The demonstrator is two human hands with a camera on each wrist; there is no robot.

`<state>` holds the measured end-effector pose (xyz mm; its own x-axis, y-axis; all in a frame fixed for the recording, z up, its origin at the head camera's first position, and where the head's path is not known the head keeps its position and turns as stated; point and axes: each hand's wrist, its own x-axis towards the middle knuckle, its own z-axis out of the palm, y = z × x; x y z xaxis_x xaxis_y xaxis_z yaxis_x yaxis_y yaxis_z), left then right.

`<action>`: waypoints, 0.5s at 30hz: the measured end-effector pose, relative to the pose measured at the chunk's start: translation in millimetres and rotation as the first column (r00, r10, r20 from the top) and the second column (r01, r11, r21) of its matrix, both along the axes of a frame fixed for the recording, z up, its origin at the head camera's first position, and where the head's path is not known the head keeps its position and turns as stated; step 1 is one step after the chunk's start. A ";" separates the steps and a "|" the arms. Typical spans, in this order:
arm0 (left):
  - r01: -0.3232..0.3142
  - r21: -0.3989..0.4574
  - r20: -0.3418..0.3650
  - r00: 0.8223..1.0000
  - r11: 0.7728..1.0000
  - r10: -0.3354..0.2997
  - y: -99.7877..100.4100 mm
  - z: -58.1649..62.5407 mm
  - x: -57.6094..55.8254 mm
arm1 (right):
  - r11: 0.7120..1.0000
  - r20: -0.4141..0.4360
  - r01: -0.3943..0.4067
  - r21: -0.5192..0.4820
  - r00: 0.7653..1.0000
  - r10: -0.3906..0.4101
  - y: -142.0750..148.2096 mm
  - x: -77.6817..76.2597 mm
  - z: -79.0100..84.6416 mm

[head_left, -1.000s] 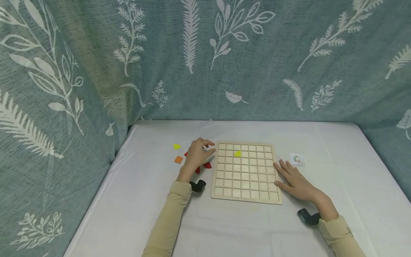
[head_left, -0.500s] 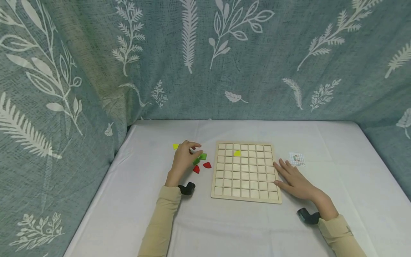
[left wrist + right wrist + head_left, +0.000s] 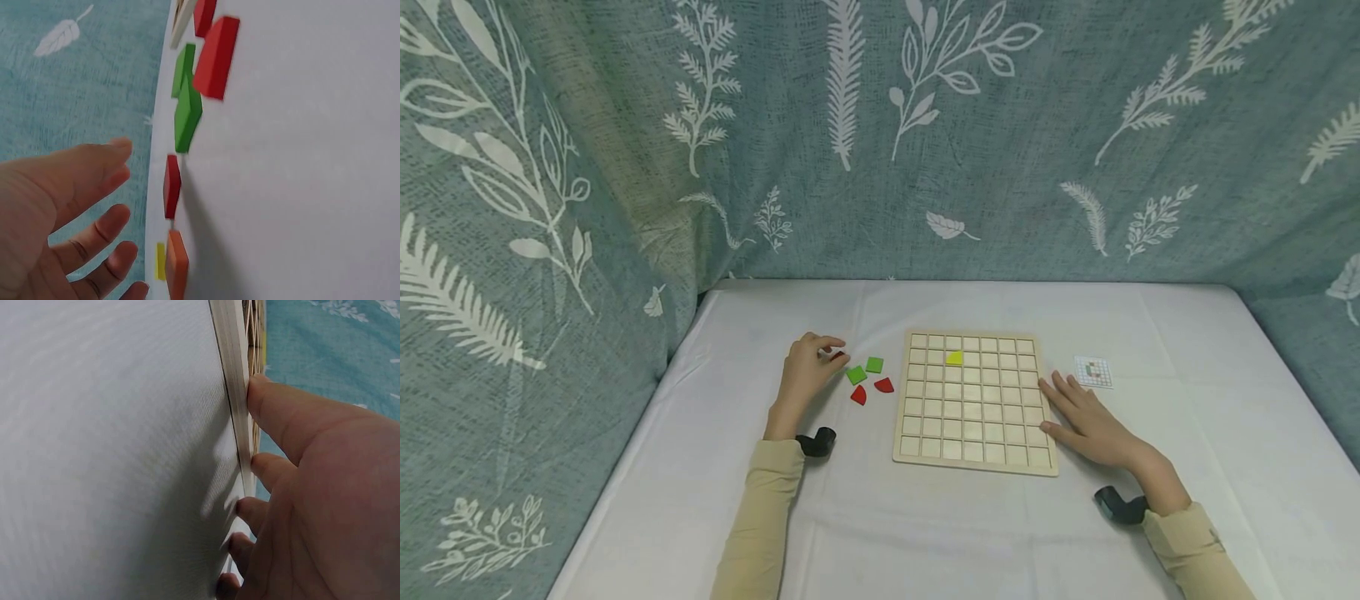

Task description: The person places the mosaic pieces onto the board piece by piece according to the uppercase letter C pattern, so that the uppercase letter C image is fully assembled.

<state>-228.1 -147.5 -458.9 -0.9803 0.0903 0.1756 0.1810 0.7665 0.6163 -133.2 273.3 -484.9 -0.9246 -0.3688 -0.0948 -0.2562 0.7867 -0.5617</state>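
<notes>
My left hand [image 3: 803, 375] hovers over the loose pieces left of the board, thumb and fingers apart and nothing seen between them. Close to its fingertips in the left wrist view are a dark red piece [image 3: 172, 187], an orange piece [image 3: 177, 265] and a yellow piece [image 3: 160, 261]. The head view has the orange and yellow ones hidden behind that hand. Two green squares [image 3: 857, 375] and two red quarter-round pieces [image 3: 883, 385] lie to its right. With spread fingers my right hand [image 3: 1093, 425] touches the right edge of the wooden grid board [image 3: 973, 468].
One yellow quarter-round piece [image 3: 954, 358] sits in a cell near the top of the board. A small printed pattern card [image 3: 1093, 372] lies beyond the right hand. White cloth [image 3: 955, 533] covers the table, and a leaf-patterned curtain [image 3: 880, 208] hangs behind it.
My left hand has moved left, away from the board's left edge and across the loose pieces, uncovering the green squares and covering the yellow and orange pieces. The right hand stays put.
</notes>
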 end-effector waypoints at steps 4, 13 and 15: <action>-0.017 -0.019 0.033 0.999 1.000 0.018 -5.7 -1.7 0.9 | 1.000 0.001 0.000 0.004 1.000 0.000 -0.2 -0.2 -0.2; -0.039 -0.067 0.074 0.996 0.997 0.044 -11.3 0.4 2.2 | 1.000 -0.002 -0.004 0.007 1.000 0.004 0.5 -0.9 -0.4; -0.041 -0.092 0.082 0.995 0.995 0.048 -12.1 -0.6 1.9 | 1.000 -0.004 -0.003 0.002 1.000 0.003 0.4 -0.4 0.2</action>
